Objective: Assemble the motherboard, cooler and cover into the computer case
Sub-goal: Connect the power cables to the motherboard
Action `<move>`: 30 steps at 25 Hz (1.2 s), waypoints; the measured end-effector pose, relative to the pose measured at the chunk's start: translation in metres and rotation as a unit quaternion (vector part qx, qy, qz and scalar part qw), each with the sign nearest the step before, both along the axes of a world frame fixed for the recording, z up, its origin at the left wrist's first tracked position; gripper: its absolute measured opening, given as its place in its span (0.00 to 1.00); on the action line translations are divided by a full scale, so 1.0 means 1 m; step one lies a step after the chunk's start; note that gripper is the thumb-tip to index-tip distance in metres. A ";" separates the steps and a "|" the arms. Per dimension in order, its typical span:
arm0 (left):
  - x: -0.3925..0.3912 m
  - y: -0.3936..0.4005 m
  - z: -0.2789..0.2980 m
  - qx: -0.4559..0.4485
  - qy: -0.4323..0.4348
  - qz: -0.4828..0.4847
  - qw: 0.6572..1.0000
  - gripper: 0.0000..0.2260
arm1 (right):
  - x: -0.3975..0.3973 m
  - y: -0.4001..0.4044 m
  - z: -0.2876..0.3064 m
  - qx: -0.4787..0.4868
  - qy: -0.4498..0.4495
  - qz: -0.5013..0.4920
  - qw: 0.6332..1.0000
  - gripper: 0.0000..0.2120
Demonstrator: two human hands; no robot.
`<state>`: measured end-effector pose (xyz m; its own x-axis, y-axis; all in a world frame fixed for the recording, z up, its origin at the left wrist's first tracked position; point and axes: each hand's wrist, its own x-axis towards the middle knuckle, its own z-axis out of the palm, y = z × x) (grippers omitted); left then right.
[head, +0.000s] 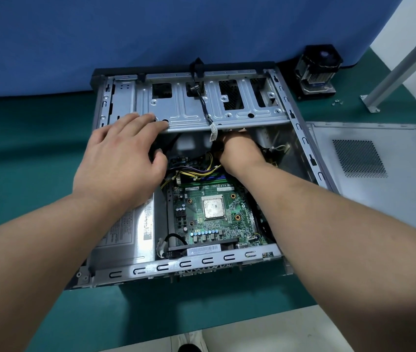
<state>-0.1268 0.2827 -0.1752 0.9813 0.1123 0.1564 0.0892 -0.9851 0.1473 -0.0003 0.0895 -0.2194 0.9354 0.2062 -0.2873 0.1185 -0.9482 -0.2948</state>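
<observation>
Motherboard seated in case; cable work under drive cage.

My left hand (123, 153) rests flat and unclenched on the drive cage (201, 105). My right hand (239, 151) reaches beneath it among cables (201, 171); its grip is hidden. A snagged lead could shift the motherboard (209, 212). Cooler (317, 69) and cover (379, 168) wait outside the case (181, 264).

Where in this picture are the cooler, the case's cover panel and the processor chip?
cooler (318, 69): head view, on its finned metal body under the fan.
cover panel (369, 179): head view, on the flat metal beside its mesh vent.
processor chip (213, 207): head view, on the middle of its silver lid.
</observation>
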 end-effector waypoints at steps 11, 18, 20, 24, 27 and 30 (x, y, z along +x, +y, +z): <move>-0.003 -0.003 0.007 -0.007 0.012 0.000 1.000 0.26 | -0.032 -0.036 0.046 0.002 0.000 0.156 0.988 0.17; -0.003 -0.004 0.010 0.003 0.031 0.003 1.000 0.26 | 0.008 -0.086 0.087 0.097 -0.213 0.179 0.956 0.13; -0.004 -0.005 0.011 0.006 0.034 0.007 0.999 0.26 | 0.024 -0.080 0.080 0.031 -0.201 0.162 0.966 0.17; -0.004 -0.006 0.015 0.006 0.051 0.008 0.999 0.27 | 0.023 -0.073 0.063 -0.043 -0.219 0.169 0.960 0.22; -0.005 -0.007 0.018 0.007 0.066 0.008 0.998 0.27 | 0.021 -0.073 0.066 -0.056 -0.216 0.156 0.962 0.24; -0.005 -0.007 0.019 0.007 0.077 0.006 0.997 0.27 | 0.021 -0.071 0.070 -0.083 -0.198 0.139 0.967 0.26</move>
